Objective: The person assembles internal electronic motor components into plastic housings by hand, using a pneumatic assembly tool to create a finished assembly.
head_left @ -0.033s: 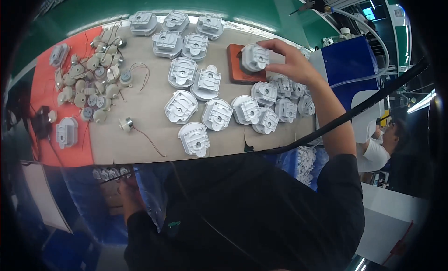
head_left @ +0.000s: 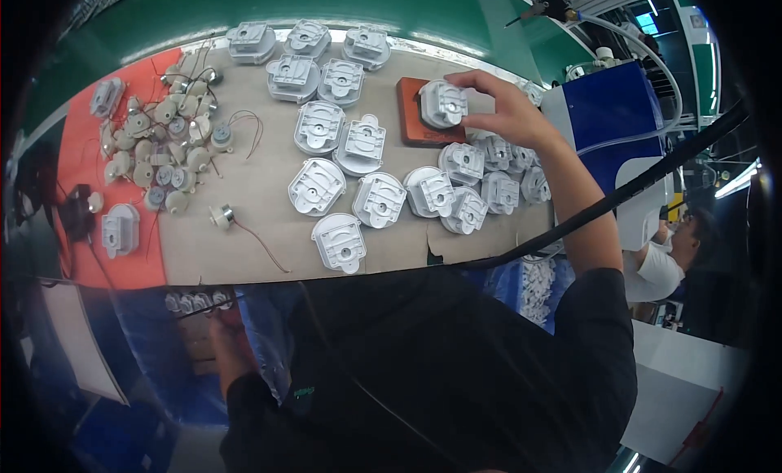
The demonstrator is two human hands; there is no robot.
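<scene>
My right hand (head_left: 509, 111) reaches over the far right of the bench, its fingers closed on a grey plastic housing (head_left: 442, 104). The housing sits on a red-brown block (head_left: 411, 119). More grey housings lie just below it in a cluster (head_left: 481, 176). Others are spread over the middle of the brown mat (head_left: 342, 151). My left hand (head_left: 221, 336) is low, under the front edge of the bench, next to a box of small round parts (head_left: 195, 300). It is blurred and its fingers are not clear.
Several small round motors with thin wires (head_left: 163, 139) are heaped on the red mat at the left. One lone motor (head_left: 221, 216) lies on the brown mat. A black cable (head_left: 619, 198) crosses at the right near a blue machine (head_left: 607, 107). Another person (head_left: 664, 265) sits at the far right.
</scene>
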